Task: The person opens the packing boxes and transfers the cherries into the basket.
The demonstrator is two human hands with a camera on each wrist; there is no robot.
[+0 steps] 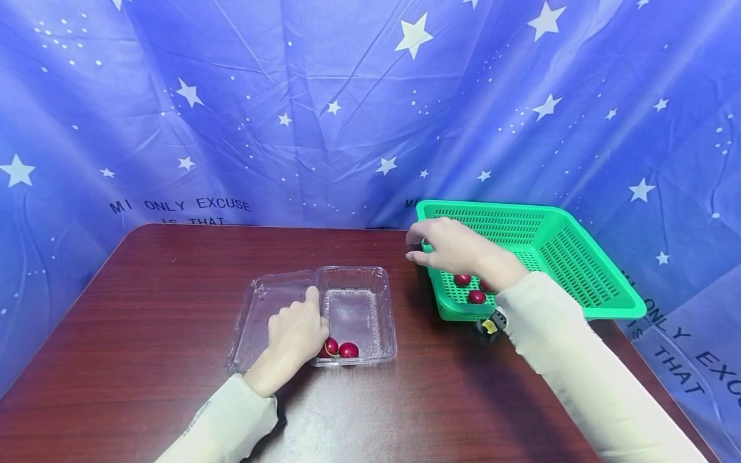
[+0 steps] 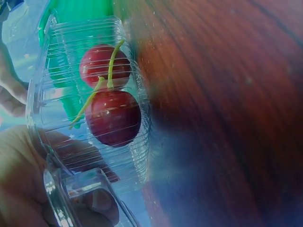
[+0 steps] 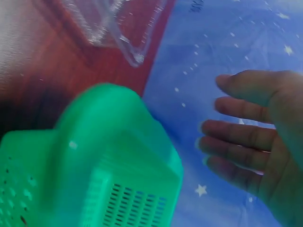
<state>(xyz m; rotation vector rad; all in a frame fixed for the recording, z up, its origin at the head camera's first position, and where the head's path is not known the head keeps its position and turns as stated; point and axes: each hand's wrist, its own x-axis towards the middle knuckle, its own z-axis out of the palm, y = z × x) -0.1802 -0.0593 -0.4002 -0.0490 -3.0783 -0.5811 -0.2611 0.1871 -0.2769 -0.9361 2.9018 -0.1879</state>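
Note:
A clear hinged plastic box [image 1: 384, 315] stands with its lid [image 1: 255, 321] folded out to the left. My left hand [image 1: 296, 328] grips it along the hinge, its fingers passing over the edge between lid and box. Two red cherries [image 1: 348, 350] with green stems lie in the box's near end; in the left wrist view a cherry [image 2: 113, 118] shows through the ribbed wall. Over the left rim of the green basket [image 1: 613, 296] hovers my right hand [image 1: 442, 247], its fingers spread and loosely bent, nothing between them. Red cherries [image 1: 476, 297] lie in the basket, partly hidden behind the right forearm.
Both the box and the basket rest on a dark red-brown wooden table [image 1: 145, 308], the basket at the back right. A blue curtain [image 1: 324, 148] with white stars hangs behind the table. Below the right wrist shows a small black and yellow device [image 1: 489, 326].

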